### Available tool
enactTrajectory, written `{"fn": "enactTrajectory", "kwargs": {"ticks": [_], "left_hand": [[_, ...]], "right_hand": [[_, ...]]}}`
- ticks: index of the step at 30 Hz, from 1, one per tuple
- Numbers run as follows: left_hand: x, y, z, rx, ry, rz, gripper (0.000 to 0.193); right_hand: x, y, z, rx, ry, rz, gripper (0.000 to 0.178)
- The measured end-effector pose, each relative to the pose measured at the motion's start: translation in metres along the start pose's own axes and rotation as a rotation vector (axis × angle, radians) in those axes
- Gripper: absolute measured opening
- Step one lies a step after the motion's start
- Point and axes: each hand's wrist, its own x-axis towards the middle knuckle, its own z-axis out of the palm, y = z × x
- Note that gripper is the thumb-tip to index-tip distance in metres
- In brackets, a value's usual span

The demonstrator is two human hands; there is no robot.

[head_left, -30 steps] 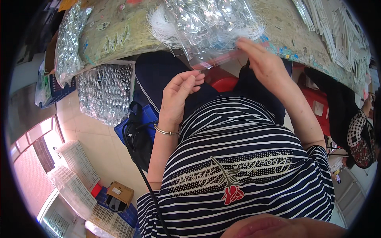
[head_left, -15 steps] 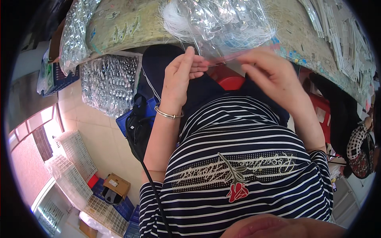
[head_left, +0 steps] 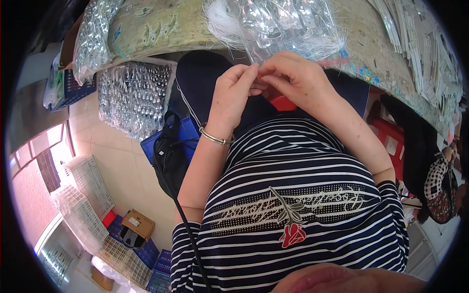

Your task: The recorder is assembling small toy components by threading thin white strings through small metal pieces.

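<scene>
At the table's near edge my two hands meet, fingertips together. My left hand (head_left: 233, 95), a bangle on its wrist, is closed in a pinch with thumb and forefinger up. My right hand (head_left: 299, 80) bends over from the right, thumb and fingers pinched against the left fingertips. Between them seems to be the rim of a clear plastic bag (head_left: 259, 57); the pinched spot is mostly hidden. A reddish edge strip (head_left: 336, 62) shows past the right hand. Just beyond lie shiny clear-wrapped silvery pieces (head_left: 288, 22) with loose white threads (head_left: 220, 27).
The worn table (head_left: 190, 36) carries white strips (head_left: 420, 53) at right and more shiny packs (head_left: 95, 41) at left. Below stand a pack of silvery pieces (head_left: 132, 97), a blue crate (head_left: 181, 136) with a black bag (head_left: 168, 156), and a cardboard box (head_left: 138, 223). Another person's sleeve (head_left: 436, 180) shows at right.
My right hand has moved left and closed in on my left hand. The reddish strip, stretched between the hands before, now shows only to the right of my right hand.
</scene>
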Motion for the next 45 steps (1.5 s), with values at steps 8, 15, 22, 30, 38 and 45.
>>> {"fn": "enactTrajectory", "kwargs": {"ticks": [8,15,22,30,38,45], "left_hand": [[0.001,0.003,-0.002,-0.046,-0.015,-0.030,0.025],[0.001,0.005,-0.004,0.060,-0.020,0.044,0.024],[0.000,0.003,-0.003,0.106,-0.017,0.084,0.026],[-0.003,0.001,-0.007,0.122,0.010,0.107,0.027],[-0.005,-0.004,-0.017,0.130,0.004,0.164,0.025],[-0.005,0.000,-0.025,0.231,0.005,0.206,0.024]], "right_hand": [[0.003,-0.002,0.003,-0.073,0.041,-0.050,0.017],[0.003,-0.001,0.005,-0.135,-0.008,-0.065,0.013],[0.000,0.002,0.006,-0.041,0.018,-0.085,0.009],[-0.047,-0.026,-0.064,0.556,-0.001,0.436,0.004],[-0.117,-0.011,-0.153,0.553,0.608,0.220,0.008],[-0.158,0.020,-0.201,1.022,0.494,0.009,0.020]]}}
